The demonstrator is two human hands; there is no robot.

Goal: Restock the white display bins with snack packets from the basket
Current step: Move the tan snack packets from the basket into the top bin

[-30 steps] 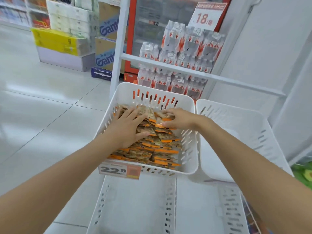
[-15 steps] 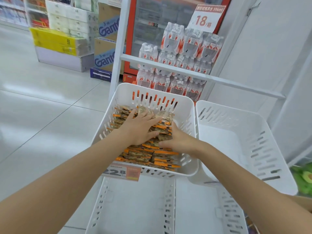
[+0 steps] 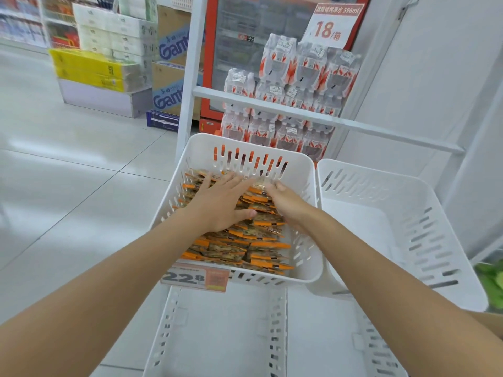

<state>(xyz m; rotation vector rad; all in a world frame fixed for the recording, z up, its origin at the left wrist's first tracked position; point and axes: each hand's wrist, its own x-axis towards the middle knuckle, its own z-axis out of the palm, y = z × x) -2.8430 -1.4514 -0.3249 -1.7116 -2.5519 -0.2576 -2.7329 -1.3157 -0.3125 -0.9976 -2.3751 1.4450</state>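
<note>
A white slotted display bin (image 3: 310,257) on the upper rack level holds several orange-edged snack packets (image 3: 261,254) laid in overlapping rows. My left hand (image 3: 220,205) lies flat on the packets, fingers spread toward the bin's far wall. My right hand (image 3: 288,202) rests on the right side of the pile, its fingers stretched over the packets near the far right corner. A second white bin (image 3: 424,229) to the right holds nothing. The basket is not in view.
An orange price tag (image 3: 196,277) reading 22.8 hangs on the full bin's front. Two more white bins (image 3: 277,336) sit on the level below. Packs of bottled water (image 3: 288,104) stand behind the white rack rail (image 3: 326,118). Boxes are stacked at the far left.
My right hand has slid from the near right of the pile back toward the far right corner. My left hand has stayed flat on the packets, shifting slightly forward.
</note>
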